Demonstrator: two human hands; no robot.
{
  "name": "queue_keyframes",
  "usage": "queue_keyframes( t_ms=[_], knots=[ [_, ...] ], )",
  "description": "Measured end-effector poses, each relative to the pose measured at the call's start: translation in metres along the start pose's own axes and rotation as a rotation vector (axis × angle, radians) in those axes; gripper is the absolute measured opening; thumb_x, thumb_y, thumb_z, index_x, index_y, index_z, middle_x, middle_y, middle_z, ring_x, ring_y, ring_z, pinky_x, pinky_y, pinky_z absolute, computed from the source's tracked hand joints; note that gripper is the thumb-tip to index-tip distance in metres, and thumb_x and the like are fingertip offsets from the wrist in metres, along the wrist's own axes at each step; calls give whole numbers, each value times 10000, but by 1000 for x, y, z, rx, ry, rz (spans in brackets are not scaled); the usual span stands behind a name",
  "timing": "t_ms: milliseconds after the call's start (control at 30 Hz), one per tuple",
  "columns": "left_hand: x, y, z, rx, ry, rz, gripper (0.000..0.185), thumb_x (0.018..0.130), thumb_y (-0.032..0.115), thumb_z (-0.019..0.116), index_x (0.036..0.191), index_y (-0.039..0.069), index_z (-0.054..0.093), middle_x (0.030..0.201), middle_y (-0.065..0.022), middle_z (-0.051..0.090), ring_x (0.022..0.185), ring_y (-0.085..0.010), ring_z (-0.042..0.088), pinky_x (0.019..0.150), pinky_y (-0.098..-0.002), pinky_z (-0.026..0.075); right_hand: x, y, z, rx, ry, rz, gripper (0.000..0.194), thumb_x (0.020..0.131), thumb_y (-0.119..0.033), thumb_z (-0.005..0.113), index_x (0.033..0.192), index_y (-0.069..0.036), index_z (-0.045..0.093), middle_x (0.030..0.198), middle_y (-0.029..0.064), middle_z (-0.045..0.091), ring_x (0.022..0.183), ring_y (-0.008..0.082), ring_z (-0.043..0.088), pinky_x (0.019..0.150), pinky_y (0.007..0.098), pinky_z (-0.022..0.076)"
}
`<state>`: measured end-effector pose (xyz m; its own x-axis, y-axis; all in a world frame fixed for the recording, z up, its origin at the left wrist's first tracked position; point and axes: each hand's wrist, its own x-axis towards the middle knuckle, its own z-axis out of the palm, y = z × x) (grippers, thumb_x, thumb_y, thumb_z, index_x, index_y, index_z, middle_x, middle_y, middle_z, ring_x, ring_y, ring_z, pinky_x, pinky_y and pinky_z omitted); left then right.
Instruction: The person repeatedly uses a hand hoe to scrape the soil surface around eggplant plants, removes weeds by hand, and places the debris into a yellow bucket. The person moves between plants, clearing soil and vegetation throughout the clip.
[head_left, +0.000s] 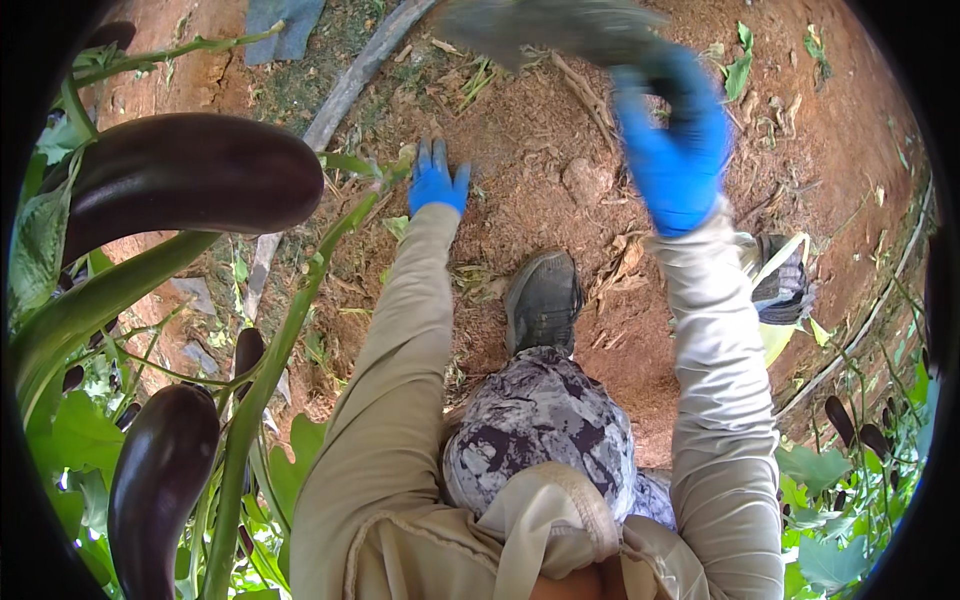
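My left hand (438, 180), in a blue glove with dark fingers, lies spread near the brown soil at centre, beside a green plant stem (300, 300); nothing shows in its grasp. At the upper right my right hand (671, 142), gloved in blue, is blurred by motion. A dark blurred shape (555, 30) extends left from its fingers; whether this is a held thing or the glove's dark fingers cannot be told. A large purple eggplant (187, 172) hangs at the left, and a second eggplant (165, 487) hangs below it.
A dark shoe (546, 300) stands on soil strewn with dry leaves. Grey drip tubing or a strip (360, 75) runs along the ground at upper left. Another shoe (780, 281) with pale yellow material is at right. A thin pale line (862, 330) curves past leafy eggplant plants (817, 465).
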<state>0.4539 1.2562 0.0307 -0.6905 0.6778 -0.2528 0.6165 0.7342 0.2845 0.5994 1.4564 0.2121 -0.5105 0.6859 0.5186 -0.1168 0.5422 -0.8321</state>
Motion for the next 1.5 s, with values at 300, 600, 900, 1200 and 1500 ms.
queue_keyframes(
  t_ms=[300,600,900,1200,1500],
  knots=[
    [-9,-64,0,120,-232,-135,540,835,421,558,1240,79,453,1174,-164,556,1017,-351,555,884,-424,439,-36,16,7,247,-189,486,87,849,-25,566,883,-58,493,783,-17,501,700,56,455,646,212,412],
    [-24,-83,-71,-298,-92,-486,454,835,429,568,1128,82,574,1024,-146,626,897,-313,598,812,-408,461,0,-8,-12,405,-127,457,84,886,-36,526,962,-67,506,877,-44,507,820,44,445,757,194,389],
    [-61,12,-35,-1117,-582,-337,646,769,393,695,1269,77,435,1183,-130,532,1046,-206,530,863,-348,450,-8,-25,-23,773,251,870,24,844,-89,570,865,-87,559,738,-34,541,690,62,501,640,180,389],
    [-38,104,-58,-2029,-491,-169,850,771,654,506,1375,98,284,1321,-157,417,1206,-277,425,1010,-446,354,-39,-28,-41,393,107,865,23,873,-119,533,893,-110,526,770,-51,508,655,45,416,553,185,338],
    [-49,80,-46,-2350,-736,-406,639,898,562,354,1354,114,328,1320,-143,410,1176,-306,429,990,-441,371,-103,-29,-10,48,-677,428,340,824,-199,620,1098,-39,499,909,163,595,803,319,613,685,352,499]
  ],
)
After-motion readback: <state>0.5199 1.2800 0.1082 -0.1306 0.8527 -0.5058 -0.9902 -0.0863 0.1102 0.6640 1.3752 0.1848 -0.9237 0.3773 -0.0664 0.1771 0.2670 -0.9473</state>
